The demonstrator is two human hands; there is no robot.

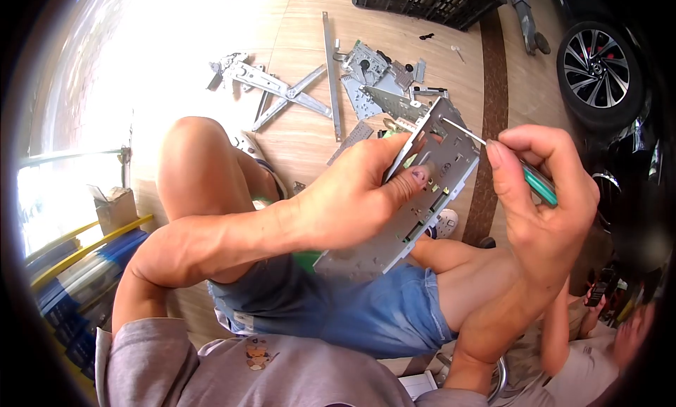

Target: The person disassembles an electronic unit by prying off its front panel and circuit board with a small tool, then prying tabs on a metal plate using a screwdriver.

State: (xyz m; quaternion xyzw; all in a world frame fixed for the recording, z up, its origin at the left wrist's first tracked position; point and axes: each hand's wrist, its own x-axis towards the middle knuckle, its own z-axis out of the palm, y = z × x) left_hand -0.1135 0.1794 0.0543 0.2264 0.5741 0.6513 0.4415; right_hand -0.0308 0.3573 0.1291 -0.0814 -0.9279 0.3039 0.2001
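My left hand (352, 192) grips a grey sheet-metal chassis plate (443, 164) with punched holes and slots, its thumb pressed on the flat face. The plate is tilted above my lap, with its long edges running from lower left to upper right. In my right hand (539, 174) is a screwdriver with a green handle (540, 186), pinched between thumb and fingers. Its thin shaft points left, and the tip meets the plate near the top corner. Whether a screw sits under the tip is too small to tell.
On the tiled floor lie stripped metal parts (366, 65), a long metal strip (331, 76) and a scissor-shaped metal linkage (282, 90). A black crate (429, 4) stands at the back. A car wheel (596, 65) is at right. Another person's hand holds a phone (600, 287) at lower right.
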